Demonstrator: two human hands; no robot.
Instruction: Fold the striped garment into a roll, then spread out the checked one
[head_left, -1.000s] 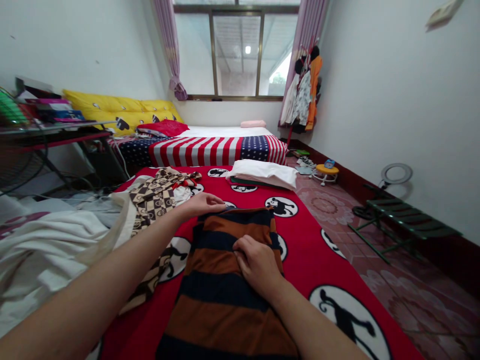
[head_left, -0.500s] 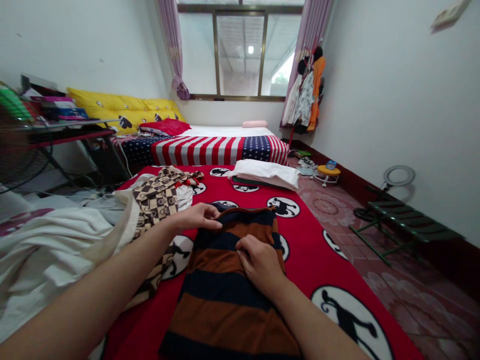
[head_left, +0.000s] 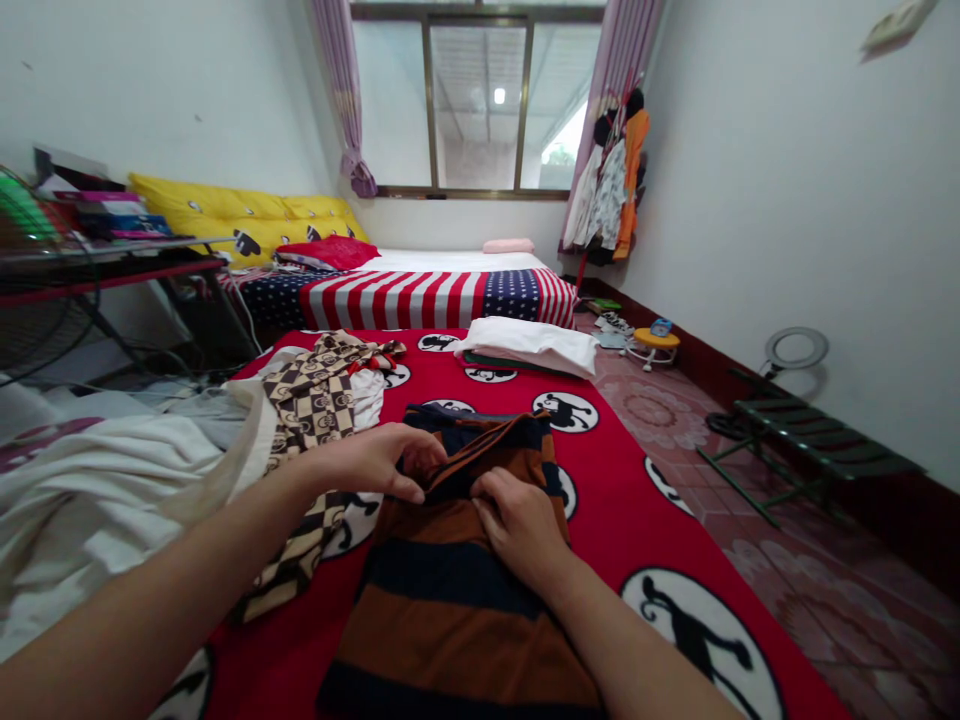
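Observation:
A folded garment point(head_left: 450, 640) with wide brown and navy stripes lies on the red blanket point(head_left: 615, 490) in front of me. At the left of its far part, my left hand point(head_left: 386, 462) has thumb and fingers closed around a raised fold of the cloth. My right hand point(head_left: 521, 520) rests on the garment's middle right, its fingers curled and pinching the fabric. Between the two hands the far layer is lifted into a slanting crease. Some fingertips of both hands are hidden by the cloth.
Left of the garment lie a checkered brown-and-beige garment point(head_left: 311, 400) and a heap of white cloth point(head_left: 112, 490). Beyond it is a white folded stack point(head_left: 529, 345). A green folding bench point(head_left: 817, 440) and an orange stool point(head_left: 654, 342) stand on the floor at right.
My left hand has moved nearer to me and slightly left, drawing the garment's upper layer into a slanting fold. My right hand has stayed in place.

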